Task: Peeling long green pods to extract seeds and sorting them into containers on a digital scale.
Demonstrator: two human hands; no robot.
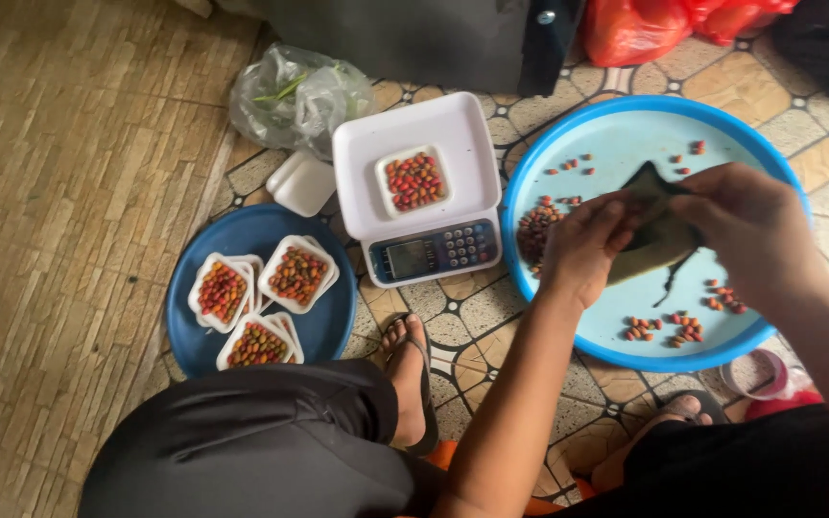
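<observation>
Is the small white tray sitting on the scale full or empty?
Full: the white tray on the scale holds a layer of red and orange seeds covering its bottom.

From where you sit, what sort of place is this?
Probably a home or small stall floor used for portioning produce: a scale on patterned tiles, small trays of red seeds, and both hands on a dark pod over a blue basin.

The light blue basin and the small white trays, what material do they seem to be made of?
The light blue basin looks like moulded plastic: one even colour, a smooth, slightly glossy surface and a rounded rim. The small white trays look like foam, though thin plastic is possible: matt white, thin walls, soft rounded corners, stacked closely. Both hands, left hand and right hand, hold a dark pod.
</observation>
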